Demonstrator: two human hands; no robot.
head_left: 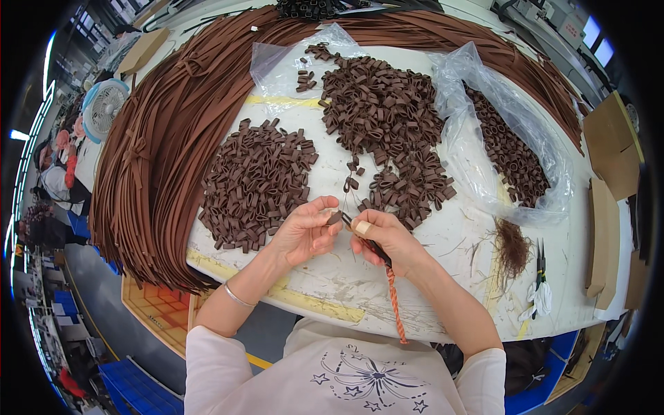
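My left hand (309, 232) pinches a small dark brown strap loop (335, 218) between thumb and fingertips. Close to it, my right hand (391, 238) is closed around a slim black hand tool (379, 253), whose narrow tip reaches the loop. It looks like thread snips, but the fingers cover much of it. A twisted orange cord (395, 304) hangs from its end. Thin threads run from the held loop toward a few loops (351, 184) just beyond my hands. One heap of loops (259, 180) lies left of my hands, and a larger heap (384, 111) lies beyond them.
Long brown straps (159, 159) curve along the left and far sides of the white table (443, 277). On the right sit a clear plastic bag (453, 131) of loops, a tangle of brown thread (512, 252) and pointed tools with white wrapping (541, 277). Cardboard boxes (602, 242) edge the right side.
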